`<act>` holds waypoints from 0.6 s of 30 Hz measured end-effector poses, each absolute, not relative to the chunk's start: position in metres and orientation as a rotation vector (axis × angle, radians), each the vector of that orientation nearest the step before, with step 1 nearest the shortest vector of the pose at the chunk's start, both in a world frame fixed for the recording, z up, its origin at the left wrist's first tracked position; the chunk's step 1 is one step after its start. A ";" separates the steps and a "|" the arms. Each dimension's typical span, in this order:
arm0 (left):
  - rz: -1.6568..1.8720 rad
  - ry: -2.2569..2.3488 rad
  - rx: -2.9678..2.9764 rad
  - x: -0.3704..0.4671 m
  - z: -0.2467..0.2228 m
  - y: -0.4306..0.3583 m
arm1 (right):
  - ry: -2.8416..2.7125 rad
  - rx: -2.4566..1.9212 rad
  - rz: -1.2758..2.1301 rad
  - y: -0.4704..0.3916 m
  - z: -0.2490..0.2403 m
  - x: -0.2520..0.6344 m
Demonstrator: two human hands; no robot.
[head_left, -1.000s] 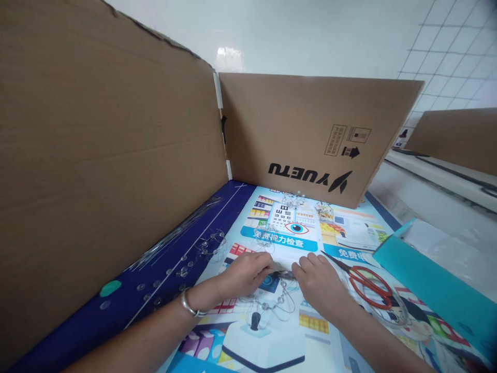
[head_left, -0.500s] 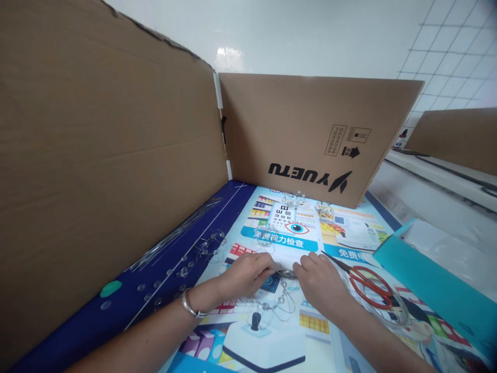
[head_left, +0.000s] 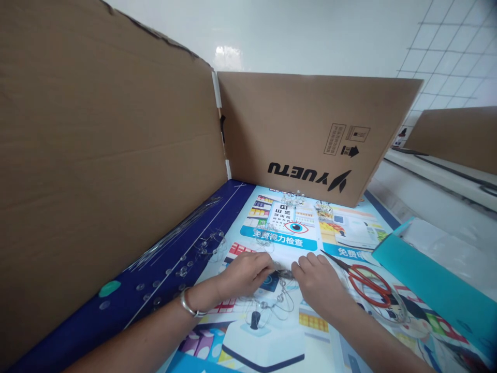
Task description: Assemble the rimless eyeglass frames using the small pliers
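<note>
My left hand, with a silver bangle on its wrist, is closed in a pinch on the wire of a looped strand of clear beads. Closed beside it, my right hand grips what looks like a small pair of pliers. The metal head of the pliers points left toward the left fingertips, and its handles are hidden in the hand. Below both hands the strand hangs in loops over the printed sheet. Red-handled scissors lie right of my right hand, blades pointing away.
Loose clear beads and straight wires lie on the blue strip at left, near a green disc. More beaded wire pieces rest farther back. Cardboard panels stand behind and left; a teal box is at right.
Almost nothing differs. The whole view has shifted very slightly, and both hands keep their grip in the same place.
</note>
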State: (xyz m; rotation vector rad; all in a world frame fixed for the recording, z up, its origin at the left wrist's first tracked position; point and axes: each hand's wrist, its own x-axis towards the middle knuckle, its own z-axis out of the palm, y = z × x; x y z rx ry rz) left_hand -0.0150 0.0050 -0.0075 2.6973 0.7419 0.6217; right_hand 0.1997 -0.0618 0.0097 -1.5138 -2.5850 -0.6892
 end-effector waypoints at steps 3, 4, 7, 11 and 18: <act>0.629 0.763 2.690 -0.015 -0.008 0.005 | -2.600 -1.499 -0.700 -0.062 0.009 0.199; 0.631 0.769 2.687 -0.015 -0.008 0.005 | -2.601 -1.498 -0.705 -0.062 0.009 0.200; 0.636 0.769 2.680 -0.015 -0.008 0.005 | -2.600 -1.504 -0.716 -0.062 0.008 0.200; 0.649 0.751 2.685 -0.014 -0.008 0.005 | -2.598 -1.491 -0.729 -0.063 0.008 0.200; 0.703 0.759 2.634 -0.013 -0.007 0.003 | -2.578 -1.493 -0.715 -0.061 0.006 0.200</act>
